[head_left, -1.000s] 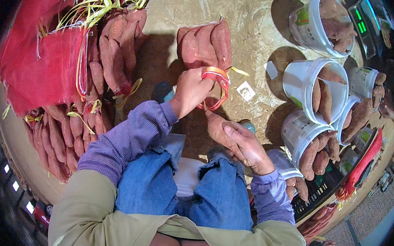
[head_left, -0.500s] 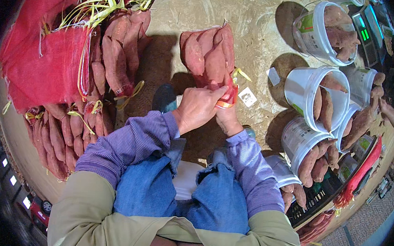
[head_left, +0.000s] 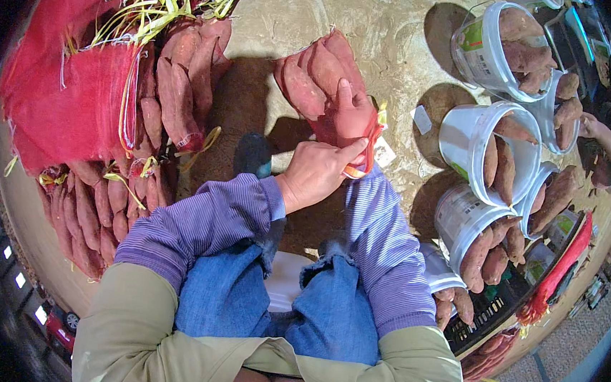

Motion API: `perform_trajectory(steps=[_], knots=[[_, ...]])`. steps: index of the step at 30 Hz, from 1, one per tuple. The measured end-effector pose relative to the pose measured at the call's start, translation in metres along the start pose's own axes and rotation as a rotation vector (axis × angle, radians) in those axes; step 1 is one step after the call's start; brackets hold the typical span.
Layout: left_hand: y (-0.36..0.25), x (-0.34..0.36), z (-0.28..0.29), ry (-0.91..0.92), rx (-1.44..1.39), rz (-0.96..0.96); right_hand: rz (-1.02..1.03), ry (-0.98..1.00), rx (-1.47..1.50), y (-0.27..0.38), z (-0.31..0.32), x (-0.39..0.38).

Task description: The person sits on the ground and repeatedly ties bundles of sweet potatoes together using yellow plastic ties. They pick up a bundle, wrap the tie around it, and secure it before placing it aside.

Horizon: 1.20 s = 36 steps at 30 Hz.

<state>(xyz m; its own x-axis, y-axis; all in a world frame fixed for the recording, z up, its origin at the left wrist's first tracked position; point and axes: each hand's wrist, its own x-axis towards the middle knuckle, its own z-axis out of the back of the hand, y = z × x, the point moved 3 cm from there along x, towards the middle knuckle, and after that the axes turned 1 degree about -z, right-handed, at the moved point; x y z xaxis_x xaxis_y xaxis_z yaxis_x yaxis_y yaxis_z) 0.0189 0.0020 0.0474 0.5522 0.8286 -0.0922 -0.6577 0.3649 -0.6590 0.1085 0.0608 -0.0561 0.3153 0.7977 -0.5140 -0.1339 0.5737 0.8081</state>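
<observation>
In front of me a red mesh bag (head_left: 303, 110) of sweet potatoes lies on the floor, its orange-and-yellow-edged mouth toward me. My left hand (head_left: 314, 174) is closed on the rim of that mouth, index finger stretched along it. My right hand (head_left: 353, 117) reaches through the mouth into the bag, with the band across its wrist. Its thumb is stretched out against the sweet potatoes; the other fingers are mostly hidden by the mesh. A yellow tie (head_left: 382, 113) hangs at the mouth's right side.
Filled red mesh bags (head_left: 89, 210) are piled on the left, with an empty-looking red sack (head_left: 90, 95) over them. White buckets (head_left: 460, 135) of sweet potatoes line the right. Another person's hand (head_left: 597, 131) is at a farther bucket (head_left: 556, 128). White paper squares (head_left: 422, 119) lie on the floor.
My right hand has gone deeper into the bag, and the bag has tilted slightly. My left hand stays at the rim. At far right, a bucket and the other person's arm have shifted.
</observation>
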Motion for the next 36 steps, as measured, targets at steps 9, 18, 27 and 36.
perform_trajectory(steps=[9,18,27,36], knots=[[0.012,-0.007,-0.004,-0.082,-0.208,0.088,0.283,0.010,-0.317,0.009,0.001,-0.008],[0.021,-0.008,-0.013,-0.133,-0.546,0.255,0.375,-0.024,-0.276,0.011,0.004,-0.012],[0.017,-0.007,-0.030,-0.060,-0.659,0.462,0.323,0.205,-0.267,-0.002,0.034,-0.018],[0.038,-0.014,-0.037,-0.151,-0.686,0.367,0.837,-0.590,-0.965,0.091,0.261,-0.081]])
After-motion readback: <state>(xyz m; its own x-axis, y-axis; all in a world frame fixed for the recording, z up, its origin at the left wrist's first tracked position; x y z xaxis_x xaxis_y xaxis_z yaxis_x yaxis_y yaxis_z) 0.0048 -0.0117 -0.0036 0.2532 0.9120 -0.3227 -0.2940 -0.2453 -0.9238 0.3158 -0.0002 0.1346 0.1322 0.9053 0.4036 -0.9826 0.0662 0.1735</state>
